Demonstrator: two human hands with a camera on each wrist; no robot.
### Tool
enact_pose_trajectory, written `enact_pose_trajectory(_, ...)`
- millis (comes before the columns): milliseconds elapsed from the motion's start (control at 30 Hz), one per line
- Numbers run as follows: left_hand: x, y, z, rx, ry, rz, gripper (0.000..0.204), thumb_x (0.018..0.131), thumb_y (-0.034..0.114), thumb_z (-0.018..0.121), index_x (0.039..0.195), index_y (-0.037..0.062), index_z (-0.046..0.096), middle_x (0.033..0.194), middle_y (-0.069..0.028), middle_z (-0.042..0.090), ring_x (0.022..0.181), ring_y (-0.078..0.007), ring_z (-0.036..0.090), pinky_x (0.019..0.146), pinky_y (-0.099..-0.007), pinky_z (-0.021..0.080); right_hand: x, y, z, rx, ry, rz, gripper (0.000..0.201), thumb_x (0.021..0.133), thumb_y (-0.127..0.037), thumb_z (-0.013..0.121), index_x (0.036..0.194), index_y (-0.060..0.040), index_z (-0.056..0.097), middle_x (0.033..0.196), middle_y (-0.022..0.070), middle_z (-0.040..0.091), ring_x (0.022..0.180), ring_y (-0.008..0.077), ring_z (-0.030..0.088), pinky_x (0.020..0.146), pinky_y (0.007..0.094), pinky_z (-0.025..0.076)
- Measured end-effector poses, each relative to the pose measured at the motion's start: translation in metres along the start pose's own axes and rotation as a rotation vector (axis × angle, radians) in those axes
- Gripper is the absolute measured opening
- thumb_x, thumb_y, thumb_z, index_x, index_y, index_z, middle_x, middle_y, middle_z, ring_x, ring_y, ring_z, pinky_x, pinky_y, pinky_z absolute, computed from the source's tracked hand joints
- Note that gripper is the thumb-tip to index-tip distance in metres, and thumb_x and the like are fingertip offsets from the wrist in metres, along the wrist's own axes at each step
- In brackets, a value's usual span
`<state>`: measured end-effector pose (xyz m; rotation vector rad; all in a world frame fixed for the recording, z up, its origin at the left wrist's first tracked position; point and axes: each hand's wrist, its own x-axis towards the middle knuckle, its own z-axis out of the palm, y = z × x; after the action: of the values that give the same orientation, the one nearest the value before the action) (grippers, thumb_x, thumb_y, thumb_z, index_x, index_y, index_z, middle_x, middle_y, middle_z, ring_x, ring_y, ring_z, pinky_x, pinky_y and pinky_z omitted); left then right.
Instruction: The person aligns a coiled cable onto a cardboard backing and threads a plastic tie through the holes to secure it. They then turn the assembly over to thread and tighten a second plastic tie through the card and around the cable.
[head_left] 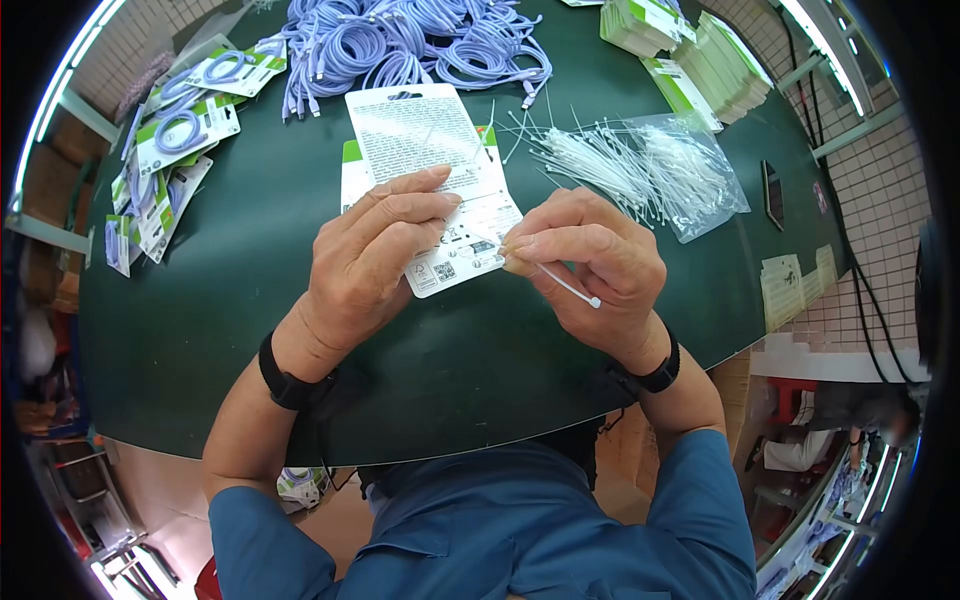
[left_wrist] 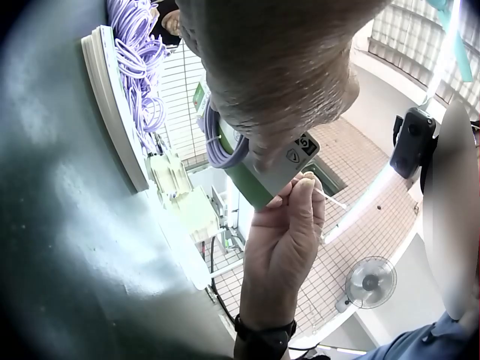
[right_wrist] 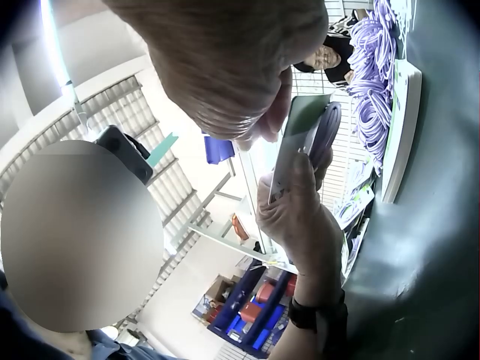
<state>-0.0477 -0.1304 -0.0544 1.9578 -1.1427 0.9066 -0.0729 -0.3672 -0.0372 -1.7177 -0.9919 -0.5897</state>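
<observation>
My left hand [head_left: 362, 245] grips a white printed packaging card [head_left: 425, 130] between thumb and fingers, its text side facing up in the head view. On the card's underside sits a coiled lilac cable [left_wrist: 223, 154], seen in both wrist views. At the card's lower right edge, my right hand [head_left: 605, 265] pinches a thin white cable tie [head_left: 568, 285]. The tie's head end points down and to the right, while its other end is hidden at the fingertips and card edge. Beneath the held card, a stack of green and white cards [head_left: 352, 178] lies on the table.
A heap of lilac cables [head_left: 400, 45] covers the far middle of the dark green table [head_left: 210, 360]. Carded cables [head_left: 185, 140] are piled left. Loose white cable ties [head_left: 600, 165] spill from a clear bag [head_left: 715, 210]; card stacks [head_left: 725, 75] and a phone [head_left: 773, 195] lie right.
</observation>
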Motion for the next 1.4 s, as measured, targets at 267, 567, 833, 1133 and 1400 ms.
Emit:
enact_pose_trajectory(267, 0.001, 0.006, 0.001, 0.003, -0.019, 0.0, 0.023, 0.072, -0.004, 0.079, 0.085, 0.0, 0.061, 0.102, -0.0136, 0.075, 0.109, -0.0357, 0.075, 0.084, -0.0397, 0.064, 0.002, 0.002, 0.002, -0.022, -0.045, 0.075, 0.03, 0.076, 0.01, 0.085, 0.098, -0.0071, 0.075, 0.092, 0.0092, 0.073, 0.08, 0.0184, 0.07, 0.068, 0.0288, 0.055)
enact_pose_trajectory(567, 0.025, 0.065, -0.026, 0.185, -0.152, 0.122, 0.018, 0.07, 0.0, 0.074, 0.085, 0.0015, 0.066, 0.094, -0.0118, 0.075, 0.088, -0.0289, 0.076, 0.068, -0.0334, 0.059, 0.02, -0.012, -0.032, 0.281, -0.298, 0.384, 0.022, 0.073, 0.005, 0.087, 0.09, -0.007, 0.08, 0.086, 0.0051, 0.073, 0.075, 0.0157, 0.066, 0.063, 0.0261, 0.049)
enact_pose_trajectory(833, 0.022, 0.082, -0.008, -0.347, -0.046, -0.224, 0.006, 0.094, 0.005, 0.069, 0.098, 0.0004, 0.069, 0.09, -0.0119, 0.075, 0.081, -0.0215, 0.074, 0.07, -0.0308, 0.057, 0.014, -0.002, -0.03, 0.791, -0.313, 0.566, 0.013, 0.079, -0.002, 0.085, 0.09, -0.001, 0.079, 0.083, 0.0062, 0.071, 0.073, 0.0139, 0.061, 0.063, 0.0243, 0.043)
enact_pose_trajectory(1133, 0.016, 0.049, 0.0, -0.819, 0.199, -0.859, 0.022, 0.11, 0.014, 0.054, 0.121, -0.0026, 0.063, 0.105, -0.0105, 0.074, 0.092, -0.0115, 0.069, 0.08, -0.0284, 0.058, 0.011, 0.002, -0.026, 0.357, 0.183, 0.407, 0.028, 0.079, -0.001, 0.085, 0.105, -0.0026, 0.074, 0.091, 0.0037, 0.066, 0.077, 0.0152, 0.058, 0.064, 0.0279, 0.046)
enact_pose_trajectory(1400, 0.007, 0.035, 0.012, -1.043, 0.279, -1.06, 0.027, 0.111, 0.015, 0.049, 0.126, -0.003, 0.061, 0.109, -0.0112, 0.073, 0.093, -0.011, 0.069, 0.081, -0.0272, 0.058, 0.011, 0.002, 0.002, -0.43, -0.125, -0.193, 0.039, 0.066, -0.002, 0.087, 0.102, -0.0121, 0.076, 0.091, 0.0016, 0.065, 0.075, 0.0202, 0.056, 0.061, 0.0301, 0.047)
